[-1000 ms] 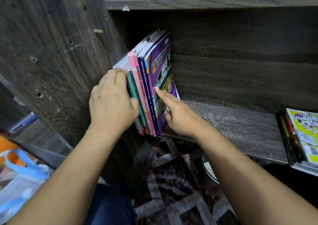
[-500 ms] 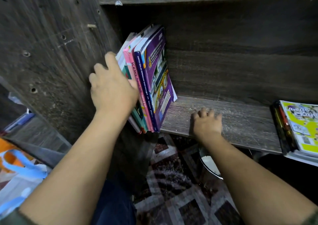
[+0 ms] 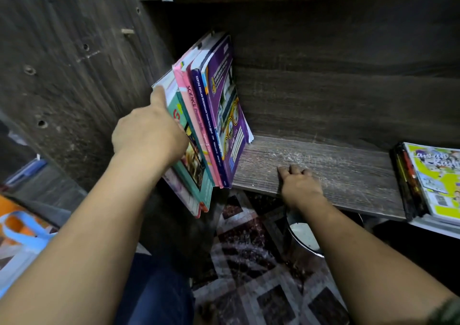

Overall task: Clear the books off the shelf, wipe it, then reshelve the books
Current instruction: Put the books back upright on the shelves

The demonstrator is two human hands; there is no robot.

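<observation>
Purple and pink books [image 3: 211, 115] lean at the shelf's [image 3: 323, 175] left end, left hand [image 3: 149, 133] gripping the overhanging teal ones; right hand [image 3: 300, 184] rests open. They could topple rightward.

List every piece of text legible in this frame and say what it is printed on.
"SCIENCE" runs down the pink book spine; the smaller words after it are too blurred.
"KERTAS SOALAN PEPERIKSAAN" begins the line on the dark blue spine; the rest is unclear.
Purple cover: print too small to read.
Yellow-green magazine at the right: stylised title, cut off and not readable.
Teal book under the left hand: lettering hidden.
</observation>
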